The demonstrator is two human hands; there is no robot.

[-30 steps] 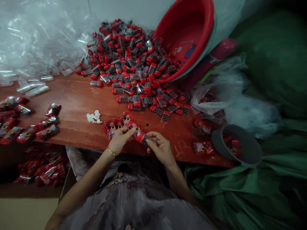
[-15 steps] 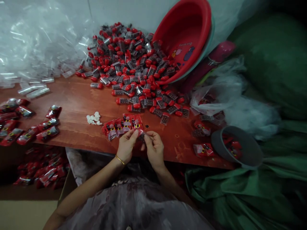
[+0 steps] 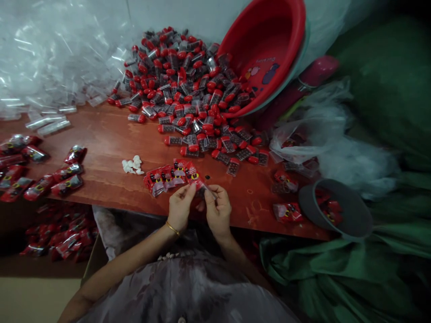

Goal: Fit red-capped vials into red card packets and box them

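Currently a small clear packet (image 3: 203, 189) is pinched between both hands, at the near edge of the table (image 3: 101, 139), just above the lap. Left hand (image 3: 180, 206) grips its left end with thumb and fingertips; right hand (image 3: 218, 211) grips the right end the same way. What is inside the packet is too blurred to tell.

Just behind the hands, a fan of red printed packets (image 3: 166, 177) lies flat, with white bits (image 3: 132, 165) to its left.

Containers:
- The grey bowl (image 3: 353, 222) at the right table edge holds a few red packets.
- The clear bag (image 3: 299, 139) behind it has red packets showing through.
- The red basin (image 3: 269, 40) is tipped on its side against the wall, with red-capped tubes (image 3: 182, 85) heaped at its mouth and spread across the table.

Far left, there are empty clear sleeves (image 3: 50, 58) and filled red packets (image 3: 67, 177). More red packets (image 3: 57, 233) are heaped below the table edge.
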